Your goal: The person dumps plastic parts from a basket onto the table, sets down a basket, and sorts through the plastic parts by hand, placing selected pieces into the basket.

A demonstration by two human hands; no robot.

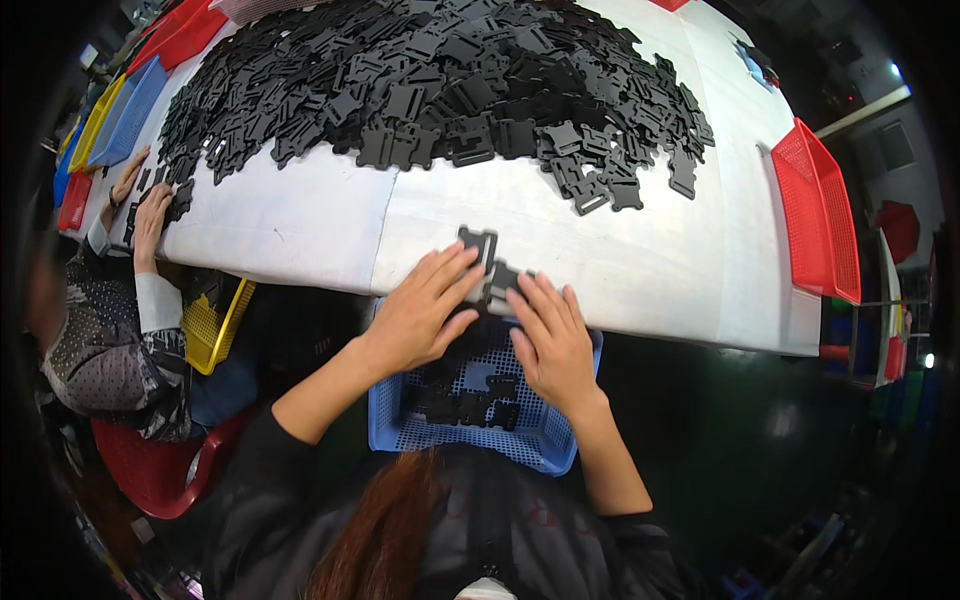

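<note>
Near the front edge of the white table, two black plastic buckle pieces lie by my hands. My left hand [425, 312] has its fingers stretched out, and their tips rest on the upper buckle piece [482, 240]. My right hand [552, 345] lies with straight fingers over the lower buckle piece [502, 280], covering part of it. The two pieces are close together at the table edge; whether they are joined I cannot tell. Below them, partly under my hands, a blue basket [545, 458] holds several black buckle pieces [460, 405].
A large heap of black buckle pieces [430, 85] covers the far part of the white table [300, 225]. A red basket [815, 210] stands at the right edge. To the left another person [150, 215] handles pieces, with a yellow basket [215, 325] beside them.
</note>
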